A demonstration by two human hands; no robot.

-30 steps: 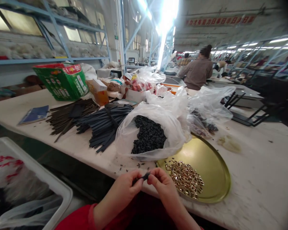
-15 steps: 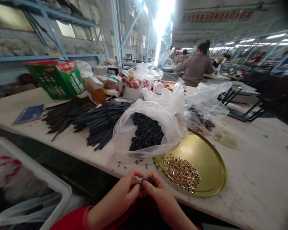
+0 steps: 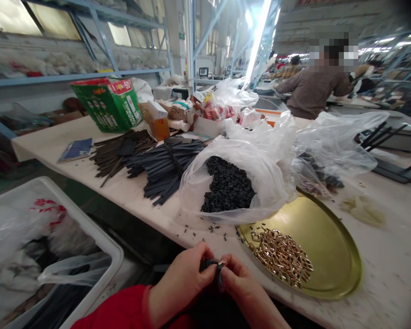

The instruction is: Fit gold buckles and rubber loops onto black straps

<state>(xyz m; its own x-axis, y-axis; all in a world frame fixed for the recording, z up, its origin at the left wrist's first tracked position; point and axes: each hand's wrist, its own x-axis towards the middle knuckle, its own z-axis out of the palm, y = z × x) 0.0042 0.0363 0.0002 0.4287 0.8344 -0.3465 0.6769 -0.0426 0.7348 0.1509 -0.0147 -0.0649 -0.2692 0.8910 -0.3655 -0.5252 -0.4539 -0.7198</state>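
Note:
At the table's near edge, my left hand (image 3: 188, 273) is closed on a dark strap (image 3: 208, 263). My right hand (image 3: 242, 279) pinches the same strap where it bends downward, its thumb and forefinger beside a small shiny metal buckle (image 3: 221, 263) on the strap. Fingers cover part of both pieces. Just beyond my hands lies a clear plastic bag (image 3: 270, 194) of small black loops (image 3: 228, 187). To the right, a round gold-coloured tray (image 3: 332, 256) carries a heap of gold metal buckles (image 3: 282, 258).
Bundles of black strips (image 3: 169, 167) and brown strips (image 3: 113, 157) lie left of the bag. Behind them stand a green carton (image 3: 102, 107) and an open small box (image 3: 155, 121). A white bin (image 3: 118, 256) sits low at left. A co-worker (image 3: 315, 89) sits beyond the table.
The view has swung left, so the table's things appear farther right. My hands have moved slightly apart, and the strap with its buckle now shows more plainly between them.

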